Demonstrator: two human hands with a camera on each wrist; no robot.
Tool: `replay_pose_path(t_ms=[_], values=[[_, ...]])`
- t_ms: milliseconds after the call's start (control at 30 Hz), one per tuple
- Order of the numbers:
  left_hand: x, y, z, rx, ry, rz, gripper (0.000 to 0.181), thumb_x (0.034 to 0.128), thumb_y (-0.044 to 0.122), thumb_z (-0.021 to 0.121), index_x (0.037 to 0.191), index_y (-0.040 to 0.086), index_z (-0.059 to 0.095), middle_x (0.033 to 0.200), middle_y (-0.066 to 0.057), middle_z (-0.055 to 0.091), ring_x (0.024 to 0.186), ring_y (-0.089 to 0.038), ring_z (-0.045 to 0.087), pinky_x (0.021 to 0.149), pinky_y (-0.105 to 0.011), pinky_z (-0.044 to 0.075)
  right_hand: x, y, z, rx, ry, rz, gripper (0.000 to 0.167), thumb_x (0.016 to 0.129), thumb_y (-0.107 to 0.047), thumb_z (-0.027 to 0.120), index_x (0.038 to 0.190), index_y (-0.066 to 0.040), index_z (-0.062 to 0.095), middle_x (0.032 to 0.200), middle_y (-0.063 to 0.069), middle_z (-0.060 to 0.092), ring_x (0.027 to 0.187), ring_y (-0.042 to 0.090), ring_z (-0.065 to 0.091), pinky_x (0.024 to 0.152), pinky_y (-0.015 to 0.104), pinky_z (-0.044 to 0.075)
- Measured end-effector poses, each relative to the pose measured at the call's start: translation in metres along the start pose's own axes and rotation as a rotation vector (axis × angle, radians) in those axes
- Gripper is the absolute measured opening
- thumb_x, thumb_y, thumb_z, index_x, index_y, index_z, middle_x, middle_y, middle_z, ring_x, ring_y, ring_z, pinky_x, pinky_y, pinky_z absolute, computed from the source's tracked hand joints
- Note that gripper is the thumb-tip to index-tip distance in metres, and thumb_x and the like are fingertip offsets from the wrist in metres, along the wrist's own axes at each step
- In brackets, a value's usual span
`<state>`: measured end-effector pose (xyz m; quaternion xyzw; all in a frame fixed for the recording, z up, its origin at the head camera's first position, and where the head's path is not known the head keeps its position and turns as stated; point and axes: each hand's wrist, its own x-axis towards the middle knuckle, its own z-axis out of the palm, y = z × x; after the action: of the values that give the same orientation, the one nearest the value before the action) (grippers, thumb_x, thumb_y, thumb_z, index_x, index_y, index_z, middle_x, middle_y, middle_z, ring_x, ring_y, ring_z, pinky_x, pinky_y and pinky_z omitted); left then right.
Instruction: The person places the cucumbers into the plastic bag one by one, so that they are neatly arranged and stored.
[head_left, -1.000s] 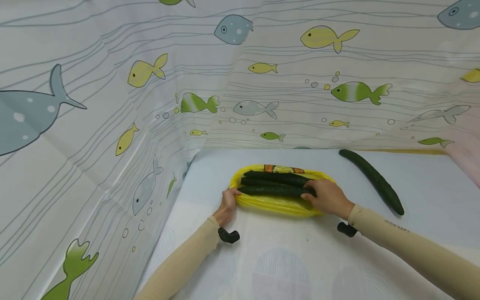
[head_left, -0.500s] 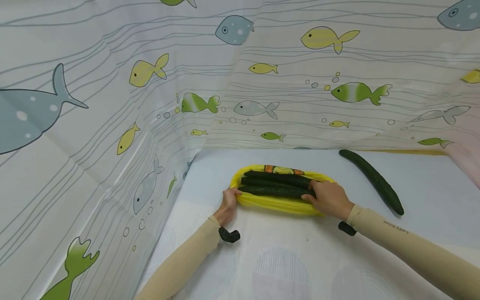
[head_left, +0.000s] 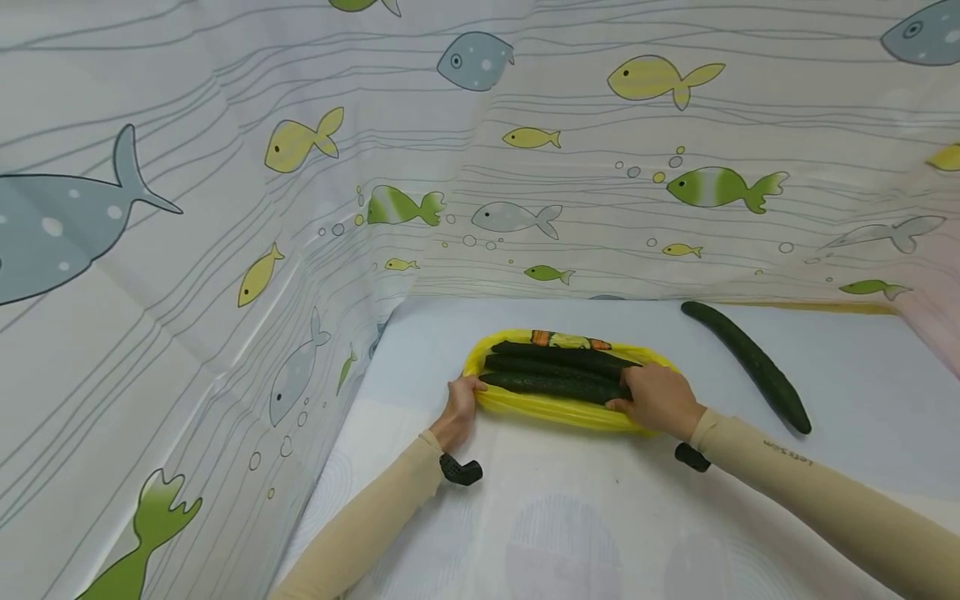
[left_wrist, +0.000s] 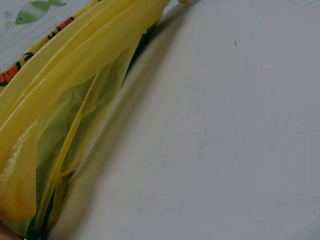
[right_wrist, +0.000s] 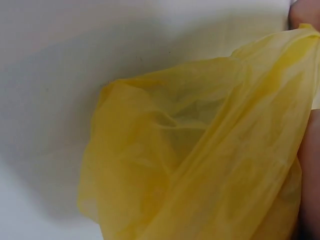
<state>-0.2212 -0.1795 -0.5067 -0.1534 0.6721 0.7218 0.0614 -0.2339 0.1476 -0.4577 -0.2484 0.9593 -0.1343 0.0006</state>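
In the head view, a thin yellow plastic bag [head_left: 555,408] lies on the table with its mouth spread into a long oval. Three dark green cucumbers [head_left: 558,364] lie side by side inside it. My left hand [head_left: 459,410] grips the rim at the bag's left end. At the opposite end, my right hand [head_left: 662,402] holds the rim, its fingers by the cucumber ends, which it partly hides. The right wrist view shows the gathered yellow plastic [right_wrist: 160,165] against that hand, mostly cut off at the edge. Folds of the bag [left_wrist: 75,85] fill the left wrist view's upper left.
Another cucumber [head_left: 747,364] lies on the table to the right of the bag, slanting toward the right front. A pale patterned cloth [head_left: 562,517] covers the table. Fish-printed sheets [head_left: 577,183] hang behind and along the left side.
My right hand has shifted slightly right, its fingers moving off the cucumbers toward the bag's rim. The left hand keeps its hold at the left end. The head view has drifted slightly.
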Motion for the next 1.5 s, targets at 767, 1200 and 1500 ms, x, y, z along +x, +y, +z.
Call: replay_pose_path(t_ms=[767,1200,1500], values=[[-0.002,-0.001,-0.001,0.007,0.028,-0.005,0.08,0.0832,0.01,0.04,0.157,-0.012,0.021,0.178,-0.02,-0.006,0.165,-0.036,0.001,0.133,-0.051,0.009,0.0,-0.001,0.005,0.022,-0.024,0.036,0.043,0.085,-0.038,0.089,0.099,0.0,0.073,0.074,0.006,0.069,0.059,0.017,0.059,0.05,0.037,0.052],[0.0,-0.001,-0.001,-0.013,0.017,-0.009,0.09,0.0842,0.012,0.043,0.165,-0.008,0.009,0.176,-0.018,0.006,0.156,-0.033,0.015,0.134,-0.05,0.005,0.0,-0.001,0.0,0.006,-0.056,0.03,0.046,0.083,-0.042,0.089,0.099,-0.002,0.074,0.083,0.009,0.074,0.07,0.024,0.069,0.056,0.043,0.059],[-0.002,-0.001,-0.002,-0.008,0.002,0.001,0.085,0.0869,0.013,0.041,0.164,-0.009,0.012,0.176,-0.019,0.007,0.155,-0.034,0.016,0.134,-0.051,0.005,0.001,-0.005,-0.006,0.01,-0.064,-0.006,0.053,0.084,-0.044,0.088,0.112,-0.001,0.075,0.095,0.012,0.078,0.081,0.029,0.074,0.063,0.046,0.062]])
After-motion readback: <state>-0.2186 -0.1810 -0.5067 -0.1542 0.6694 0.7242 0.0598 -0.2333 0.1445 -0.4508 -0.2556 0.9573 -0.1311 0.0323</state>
